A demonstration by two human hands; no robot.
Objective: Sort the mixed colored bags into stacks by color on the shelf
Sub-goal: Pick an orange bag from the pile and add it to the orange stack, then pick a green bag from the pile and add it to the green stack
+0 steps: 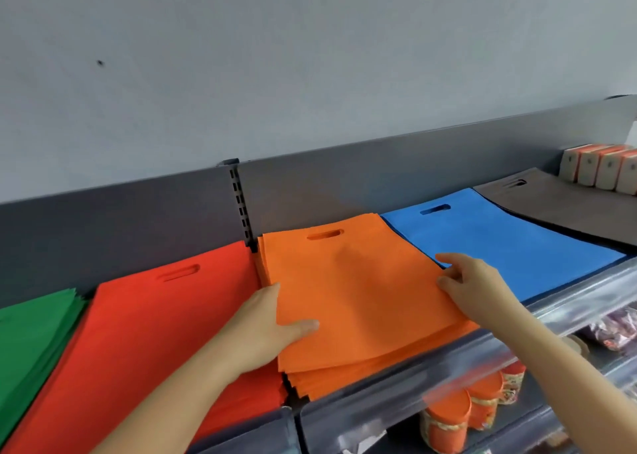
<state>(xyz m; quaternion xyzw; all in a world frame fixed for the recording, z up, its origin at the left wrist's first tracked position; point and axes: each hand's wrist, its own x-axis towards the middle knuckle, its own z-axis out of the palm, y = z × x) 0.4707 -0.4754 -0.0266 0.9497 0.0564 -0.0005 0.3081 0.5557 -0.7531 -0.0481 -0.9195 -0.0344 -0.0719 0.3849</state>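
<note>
Five colour stacks lie side by side along the shelf [344,409] — a green stack [31,343] at the lower left of the frame, a red stack [155,333] next to it, an orange stack [379,381] in the middle, a blue stack [499,243] to its right and a dark brown stack [558,205] at the upper right. None shows a stray colour on its top sheet, so by my reading you are near the end of the sorting. What lies deeper in each pile is hidden, and no loose mixed pile is in view, so I cannot say whether more bags wait outside the frame. The piece in hand is the top orange bag [362,298], flat on the orange stack but slightly askew, its lower edge short of the layers beneath. Your left grip [265,322] pinches its left edge, thumb flat on top and fingers out of sight at the side. Your right grip [479,288] pinches its right edge between thumb and curled fingers, just beside the blue stack. What seems left is to square that bag with the pile and let go. As for holders, the shelf carries all five stacks behind a clear front rail [568,302], with a row of small boxes [599,171] beyond the brown stack. The level below holds orange-lidded jars [448,415] — contents too blurred to name.
</note>
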